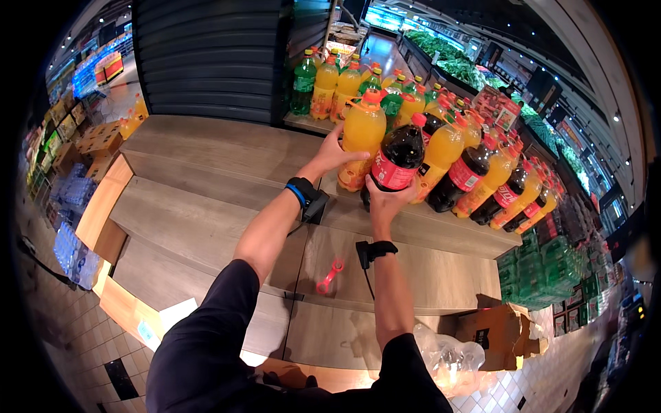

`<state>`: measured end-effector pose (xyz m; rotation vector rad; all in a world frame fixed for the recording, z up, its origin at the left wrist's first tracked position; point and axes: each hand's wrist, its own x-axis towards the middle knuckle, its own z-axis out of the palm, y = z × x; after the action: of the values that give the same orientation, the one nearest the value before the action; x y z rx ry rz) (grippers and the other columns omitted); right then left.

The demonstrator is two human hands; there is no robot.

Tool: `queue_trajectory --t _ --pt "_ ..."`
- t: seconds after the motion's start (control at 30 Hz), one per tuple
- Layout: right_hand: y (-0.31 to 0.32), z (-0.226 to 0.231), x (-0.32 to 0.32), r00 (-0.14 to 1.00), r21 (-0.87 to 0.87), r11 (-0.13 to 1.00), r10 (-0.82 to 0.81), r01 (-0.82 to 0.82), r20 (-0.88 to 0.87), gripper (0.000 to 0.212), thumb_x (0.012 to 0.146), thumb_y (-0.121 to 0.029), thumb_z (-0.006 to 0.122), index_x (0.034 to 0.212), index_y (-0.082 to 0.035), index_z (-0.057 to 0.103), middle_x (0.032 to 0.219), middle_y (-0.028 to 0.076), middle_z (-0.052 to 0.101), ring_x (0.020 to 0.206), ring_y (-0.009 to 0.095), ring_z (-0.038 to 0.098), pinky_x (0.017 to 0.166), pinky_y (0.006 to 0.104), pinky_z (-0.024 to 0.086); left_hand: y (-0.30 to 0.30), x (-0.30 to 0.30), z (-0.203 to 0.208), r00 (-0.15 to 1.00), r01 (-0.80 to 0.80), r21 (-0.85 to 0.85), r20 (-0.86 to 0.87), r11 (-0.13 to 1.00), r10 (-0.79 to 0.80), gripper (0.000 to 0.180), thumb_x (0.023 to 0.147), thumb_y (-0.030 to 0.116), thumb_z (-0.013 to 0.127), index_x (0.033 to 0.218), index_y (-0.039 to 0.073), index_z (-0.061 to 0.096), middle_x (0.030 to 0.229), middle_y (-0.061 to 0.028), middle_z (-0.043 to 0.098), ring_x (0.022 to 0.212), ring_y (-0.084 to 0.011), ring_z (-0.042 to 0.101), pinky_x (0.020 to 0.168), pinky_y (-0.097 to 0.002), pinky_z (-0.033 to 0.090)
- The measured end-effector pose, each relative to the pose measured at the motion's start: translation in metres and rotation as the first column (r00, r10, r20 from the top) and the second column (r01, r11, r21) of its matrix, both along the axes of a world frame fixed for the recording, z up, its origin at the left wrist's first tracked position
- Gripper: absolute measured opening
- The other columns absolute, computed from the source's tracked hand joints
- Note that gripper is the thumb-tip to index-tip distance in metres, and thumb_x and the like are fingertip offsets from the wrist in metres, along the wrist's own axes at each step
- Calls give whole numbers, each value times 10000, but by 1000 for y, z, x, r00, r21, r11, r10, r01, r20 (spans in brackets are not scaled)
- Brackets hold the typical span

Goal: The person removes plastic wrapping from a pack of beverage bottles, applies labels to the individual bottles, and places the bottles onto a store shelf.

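My left hand [335, 153] is wrapped round the side of a large orange soda bottle [363, 131] with an orange cap and carry handle, standing upright at the left end of the front row. Just to its right, my right hand [391, 199] grips the lower part of a dark cola bottle [401, 155] with a red cap and red label. That bottle tilts slightly, and its base is partly hidden by my fingers. Beside it stands another orange soda bottle [441, 155], followed by alternating cola and orange bottles along the shelf.
Wooden stepped shelves [206, 206] spread below and to the left. A red plastic carry handle [330, 277] lies on a lower step. An opened cardboard box [492, 337] and crumpled clear plastic wrap [447, 358] sit at lower right, near green bottle packs [544, 272]. A green soda bottle [303, 82] stands behind.
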<state>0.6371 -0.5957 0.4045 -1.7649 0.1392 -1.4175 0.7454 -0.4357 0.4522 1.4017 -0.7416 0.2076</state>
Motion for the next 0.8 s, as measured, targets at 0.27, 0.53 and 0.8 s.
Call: queue_trajectory --t 0.27,0.53,0.8 --pt "-3 -1 5 989 7 1000 2 -1 -149 1066 623 -192 971 1445 56 340 1396 245 431 1310 390 426 1123 486 358 -8 49 2 988 145 158 -81 977 -134 818 778 253 907 1459 49 503 1346 -72 628 1221 -140 589 1035 -333 480" --pt "-5 -7 7 987 93 984 159 -155 -37 1100 663 -182 969 1474 50 262 1433 233 410 1325 325 454 1135 425 359 9 84 35 753 630 148 -359 763 -552 780 875 142 813 1539 77 408 1503 -58 511 1366 -183 486 1145 -359 396" --pt "3 -6 9 988 111 983 150 -144 -44 1123 645 -201 977 1476 49 265 1416 227 428 1319 329 462 1128 427 364 -8 51 16 984 25 409 152 912 -95 1067 729 264 942 1549 38 297 1495 -118 493 1390 -207 467 1138 -383 413"
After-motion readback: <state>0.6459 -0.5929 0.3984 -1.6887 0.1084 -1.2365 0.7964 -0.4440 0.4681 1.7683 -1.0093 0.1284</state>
